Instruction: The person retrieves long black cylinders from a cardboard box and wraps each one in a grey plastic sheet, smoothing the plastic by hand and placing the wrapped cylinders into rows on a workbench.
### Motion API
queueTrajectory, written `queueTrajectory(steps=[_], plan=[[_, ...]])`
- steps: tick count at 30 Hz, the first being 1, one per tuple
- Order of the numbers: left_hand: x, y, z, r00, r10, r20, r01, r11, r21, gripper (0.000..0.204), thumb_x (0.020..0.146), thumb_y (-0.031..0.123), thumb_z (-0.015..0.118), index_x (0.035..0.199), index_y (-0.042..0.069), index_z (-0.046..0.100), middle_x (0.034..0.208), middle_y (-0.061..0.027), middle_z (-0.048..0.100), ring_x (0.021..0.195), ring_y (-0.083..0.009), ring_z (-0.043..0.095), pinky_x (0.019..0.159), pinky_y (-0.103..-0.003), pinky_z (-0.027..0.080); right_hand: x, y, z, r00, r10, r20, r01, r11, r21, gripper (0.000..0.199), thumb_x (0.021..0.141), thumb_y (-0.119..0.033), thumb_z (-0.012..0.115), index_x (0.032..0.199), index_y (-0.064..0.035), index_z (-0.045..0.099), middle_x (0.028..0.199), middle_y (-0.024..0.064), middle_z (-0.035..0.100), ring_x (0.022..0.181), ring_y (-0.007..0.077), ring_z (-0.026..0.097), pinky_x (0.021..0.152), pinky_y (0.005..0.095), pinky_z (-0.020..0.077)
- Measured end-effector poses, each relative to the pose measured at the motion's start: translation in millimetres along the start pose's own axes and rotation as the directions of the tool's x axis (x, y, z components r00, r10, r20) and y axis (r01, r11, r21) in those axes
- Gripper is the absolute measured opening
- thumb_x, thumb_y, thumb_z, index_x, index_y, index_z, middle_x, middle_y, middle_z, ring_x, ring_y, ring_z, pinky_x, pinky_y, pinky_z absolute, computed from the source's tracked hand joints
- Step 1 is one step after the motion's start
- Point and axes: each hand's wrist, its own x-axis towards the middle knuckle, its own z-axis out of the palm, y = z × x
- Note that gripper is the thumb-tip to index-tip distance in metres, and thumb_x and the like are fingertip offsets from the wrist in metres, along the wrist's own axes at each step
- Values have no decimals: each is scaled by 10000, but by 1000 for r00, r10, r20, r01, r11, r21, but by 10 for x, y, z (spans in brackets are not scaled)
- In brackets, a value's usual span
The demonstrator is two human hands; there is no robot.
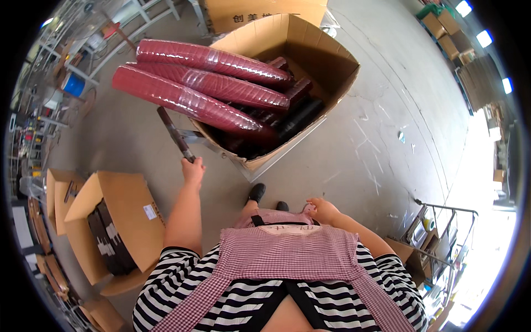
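Observation:
My left hand (193, 170) is closed around the lower end of a dark handle bar (175, 134), which joins by a grey metal bracket to a cart (271, 169). A large open cardboard box (332, 58) rides on the cart. Several dark red rolls (191, 86) wrapped in clear film lean out over its left side, and a black roll (301, 119) lies inside among others. At the right side of my pink checked apron (287, 252), my right hand (323, 211) has its fingers curled at the cloth.
An open carton (133, 205) with dark flat pieces stands at left, beside a smaller one. At lower right is a wire-frame trolley (451, 232) with boxes. Metal racks and a blue spool (73, 84) line the left. Another large carton (265, 8) stands beyond the cart.

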Motion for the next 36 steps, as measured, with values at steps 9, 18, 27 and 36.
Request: queueTrajectory(steps=[9, 18, 27, 36], plan=[[-1706, 1320, 291, 908, -303, 290, 260, 949, 179, 302, 1039, 318, 576, 1002, 23, 522, 774, -72, 646, 564, -150, 616, 471, -291, 501, -730, -865, -1255, 996, -56, -63, 72, 953, 293, 535, 890, -306, 695, 1366, -81, 600, 1297, 190, 649, 1153, 334, 644, 1013, 409, 500], [-2274, 1818, -467, 793, -528, 303, 589, 791, -164, 165, 1004, 210, 586, 1061, 75, 661, 902, -66, 731, 663, -150, 662, 564, -268, 531, -1285, -2263, -1813, 930, -349, -111, 349, 937, -24, 708, 861, -370, 741, 1454, -69, 497, 1280, 192, 639, 1156, 334, 633, 1033, 393, 488], [-1577, 2637, -977, 919, -348, -183, 108, 672, -733, 100, 934, 155, 625, 1003, 108, 680, 891, -69, 723, 693, -168, 680, 613, -276, 572, -1690, -2078, -1591, 986, -167, -21, 157, 957, -245, 502, 833, -438, 759, 1095, -49, 581, 1044, 145, 699, 1022, 356, 668, 884, 457, 523], [-1033, 2410, -215, 948, -312, 62, 278, 718, -638, 125, 937, 148, 600, 1007, 77, 676, 917, -90, 720, 755, -197, 669, 683, -309, 550, -2202, -1745, -1295, 985, -150, 83, 166, 959, -231, 508, 814, -457, 746, 1118, -72, 614, 1072, 164, 688, 1041, 358, 659, 889, 474, 527]])
